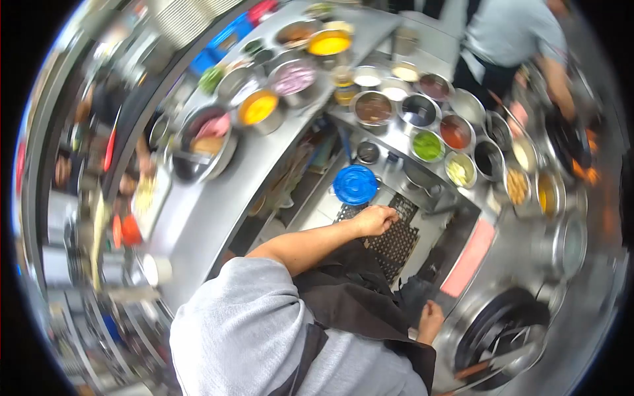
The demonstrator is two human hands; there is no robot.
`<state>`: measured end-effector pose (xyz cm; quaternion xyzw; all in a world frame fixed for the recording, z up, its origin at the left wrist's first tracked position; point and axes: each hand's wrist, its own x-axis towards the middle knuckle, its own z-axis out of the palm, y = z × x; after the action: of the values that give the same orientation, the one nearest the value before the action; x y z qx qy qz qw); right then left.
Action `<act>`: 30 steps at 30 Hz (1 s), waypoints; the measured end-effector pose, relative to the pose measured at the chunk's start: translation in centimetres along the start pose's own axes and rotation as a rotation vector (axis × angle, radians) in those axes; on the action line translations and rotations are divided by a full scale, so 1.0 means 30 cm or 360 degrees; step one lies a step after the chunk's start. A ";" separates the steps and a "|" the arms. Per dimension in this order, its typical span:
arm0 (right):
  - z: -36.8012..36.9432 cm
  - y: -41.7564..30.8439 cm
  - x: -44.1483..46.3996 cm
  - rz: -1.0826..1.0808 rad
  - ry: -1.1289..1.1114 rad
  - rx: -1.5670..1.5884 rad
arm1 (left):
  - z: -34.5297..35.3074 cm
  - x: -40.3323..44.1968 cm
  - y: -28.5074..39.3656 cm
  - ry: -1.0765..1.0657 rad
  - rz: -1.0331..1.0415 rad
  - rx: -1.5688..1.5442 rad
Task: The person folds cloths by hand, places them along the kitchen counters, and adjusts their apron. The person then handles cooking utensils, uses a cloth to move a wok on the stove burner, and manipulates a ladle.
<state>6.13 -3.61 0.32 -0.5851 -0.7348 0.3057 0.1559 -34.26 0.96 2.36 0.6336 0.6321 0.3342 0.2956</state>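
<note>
My left hand is held out in front of my dark apron, above the perforated black floor mat. Its fingers are curled in, and nothing shows in them. A blue lid lies just beyond this hand, lower down. My right hand hangs beside the apron, near the counter edge and a pink cloth strip. Its fingers are blurred and partly bent, and I cannot make out whether they hold anything. A dark wok with utensils sits to the right of it.
Metal pots of sauces and ingredients, one with green contents, line the counter ahead. More bowls, one holding yellow liquid, stand on the steel counter at left. A co-worker stands at the upper right near flames.
</note>
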 end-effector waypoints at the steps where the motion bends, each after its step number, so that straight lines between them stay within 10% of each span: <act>1: 0.013 -0.027 0.029 -0.0096 -0.0162 -0.0096 | -0.052 -0.048 -0.037 0.0172 -0.0024 0.0047; 16: 0.532 -0.874 0.643 -0.0508 -0.0715 -0.0237 | -1.234 -0.813 -0.492 0.2021 -0.0847 0.0148; 22: 0.623 -1.004 0.668 -0.0539 -0.0806 -0.0503 | -1.694 -0.794 -0.833 0.1918 -0.1011 0.0728; 25: 0.661 -0.967 0.683 -0.0450 -0.0899 -0.0608 | -1.752 -0.696 -0.878 0.0988 -0.1619 0.0961; 30: 0.662 -1.022 0.702 -0.0413 -0.0930 -0.0613 | -1.721 -0.683 -1.026 0.0652 -0.1488 0.1389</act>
<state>-34.57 7.27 1.80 -0.3937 -0.8605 0.2935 -0.1359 -93.54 -21.18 7.88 0.2784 0.9605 -0.0017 0.0001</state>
